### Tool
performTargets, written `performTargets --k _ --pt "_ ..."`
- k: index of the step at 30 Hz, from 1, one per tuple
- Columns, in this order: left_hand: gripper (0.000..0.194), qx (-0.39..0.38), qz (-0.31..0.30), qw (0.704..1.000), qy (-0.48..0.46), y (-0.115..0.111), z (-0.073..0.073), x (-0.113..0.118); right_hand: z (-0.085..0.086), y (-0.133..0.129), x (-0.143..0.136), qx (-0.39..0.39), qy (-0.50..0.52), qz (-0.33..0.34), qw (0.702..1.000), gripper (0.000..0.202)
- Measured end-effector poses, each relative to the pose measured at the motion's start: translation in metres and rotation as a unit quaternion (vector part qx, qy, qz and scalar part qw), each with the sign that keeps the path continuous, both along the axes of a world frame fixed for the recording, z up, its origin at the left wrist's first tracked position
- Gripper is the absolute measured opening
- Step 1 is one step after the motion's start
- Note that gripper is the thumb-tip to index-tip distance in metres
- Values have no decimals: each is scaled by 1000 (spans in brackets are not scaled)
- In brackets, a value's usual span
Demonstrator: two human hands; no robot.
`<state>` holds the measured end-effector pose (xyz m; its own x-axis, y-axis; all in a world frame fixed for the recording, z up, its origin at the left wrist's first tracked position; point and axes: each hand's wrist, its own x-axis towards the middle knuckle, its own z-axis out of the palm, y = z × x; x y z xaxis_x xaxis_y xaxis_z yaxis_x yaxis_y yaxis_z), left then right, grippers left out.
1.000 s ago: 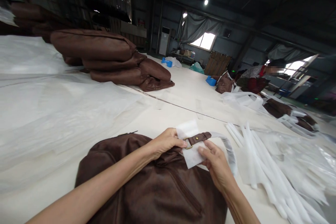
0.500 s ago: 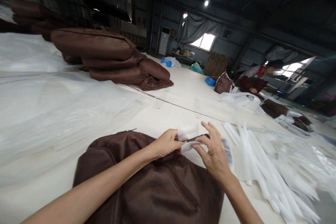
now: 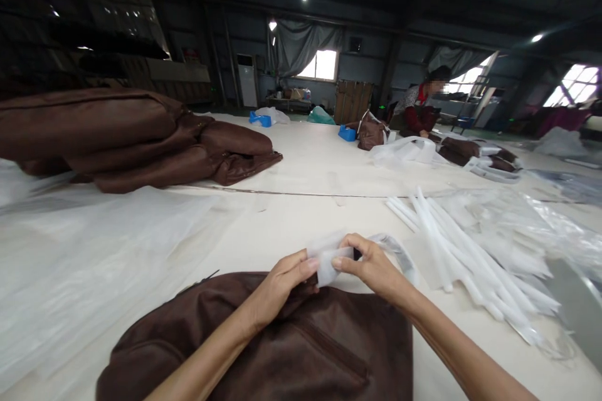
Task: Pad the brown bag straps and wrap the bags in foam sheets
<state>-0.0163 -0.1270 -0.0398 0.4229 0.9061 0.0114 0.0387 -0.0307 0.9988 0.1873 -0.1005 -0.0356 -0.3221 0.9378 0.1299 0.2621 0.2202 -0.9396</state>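
A dark brown leather bag (image 3: 263,363) with a zipped pocket lies on the table before me. At its top edge, a small white wrapping sheet (image 3: 328,267) is folded over a strap, whose dark part (image 3: 356,254) shows by my right fingers. My left hand (image 3: 279,285) pinches the sheet's left side, thumb on top. From the other side, my right hand (image 3: 369,265) is closed on the same sheet, thumb pressing its front. What lies under the fold is hidden. A clear-wrapped strap (image 3: 397,250) curves behind my right hand.
White foam strips (image 3: 461,257) and clear plastic bags (image 3: 512,225) lie at right. Brown bags (image 3: 141,131) are piled at left beside translucent sheeting (image 3: 108,263). Across the table (image 3: 301,169), a person (image 3: 416,106) works near more brown bags (image 3: 463,151) and a blue tape dispenser (image 3: 347,133).
The white sheet has been folded over the metal ring on the strap, which no longer shows. My right fingers, spread before, have closed onto the sheet. The view has turned right and levelled.
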Motion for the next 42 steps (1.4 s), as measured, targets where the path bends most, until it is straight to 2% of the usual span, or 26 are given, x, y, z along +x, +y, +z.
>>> performTargets --k 3,5,7,9,10,12,14,19,22,26,30,34,36,39,42 --pt "42 24 27 999 28 1 -3 0 1 1 0 7 7 2 1000 25" --pt "41 8 33 999 24 2 -6 0 1 4 4 -4 12 -4 1000 27" --pt "39 -24 16 1000 0 3 -6 1 2 9 10 -41 29 7 999 39" --pt "39 -42 4 999 -23 3 -5 2 4 15 16 -101 52 61 992 60" --pt "39 -48 1 998 -35 2 -4 3 6 18 18 -131 58 104 984 64" --pt "40 -50 6 997 -62 1 -2 4 9 21 20 -171 66 185 966 51" --pt "38 -43 24 995 -90 -1 0 4 10 22 20 -175 84 221 956 33" --pt "17 -26 67 993 -90 -8 4 5 0 18 19 -141 119 199 962 16" --pt "13 -43 71 994 -66 -10 4 3 -6 18 22 -129 113 216 961 8" --pt "16 -47 43 998 -28 -11 2 -3 -5 17 24 -140 91 249 954 15" --pt "24 -21 8 1000 3 -10 2 -7 0 13 24 -120 62 247 960 21" --pt "29 38 55 995 80 -5 1 -1 4 16 24 -98 52 240 964 23" --pt "32 36 73 991 106 -1 -1 2 4 20 25 -82 48 232 968 23" --pt "48 13 49 987 152 6 -4 3 4 21 23 -42 25 217 975 24" --pt "42 26 3 968 248 16 -9 1 2 15 24 46 -17 203 978 27"
